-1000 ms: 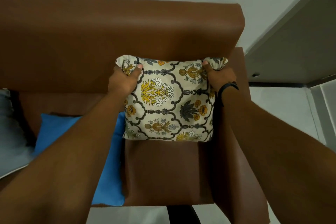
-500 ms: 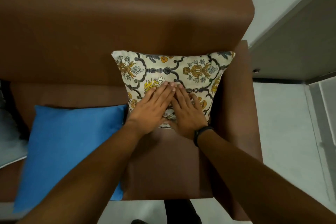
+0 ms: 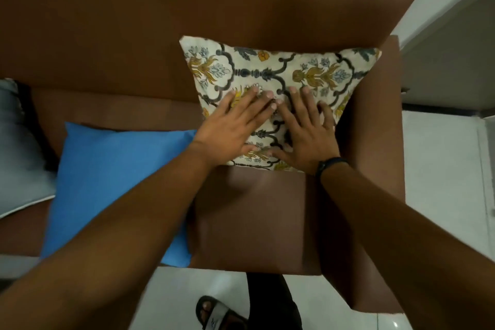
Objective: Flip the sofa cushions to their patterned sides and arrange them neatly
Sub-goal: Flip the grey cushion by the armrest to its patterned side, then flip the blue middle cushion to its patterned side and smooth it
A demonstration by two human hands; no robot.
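A floral-patterned cushion (image 3: 281, 72) leans against the brown sofa (image 3: 134, 21) backrest beside its right armrest; the left hand (image 3: 235, 126) and right hand (image 3: 308, 136) press flat on it, fingers spread, gripping nothing. A blue cushion (image 3: 112, 177) lies left of it.

Both hands flat on patterned cushion (image 3: 281, 69) — blue cushion (image 3: 112, 182) beside.

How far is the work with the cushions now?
Done: the patterned cushion shows its pattern and leans against the sofa back. In hand: left hand and right hand press flat on it. Left: the blue cushion lies plain side up.
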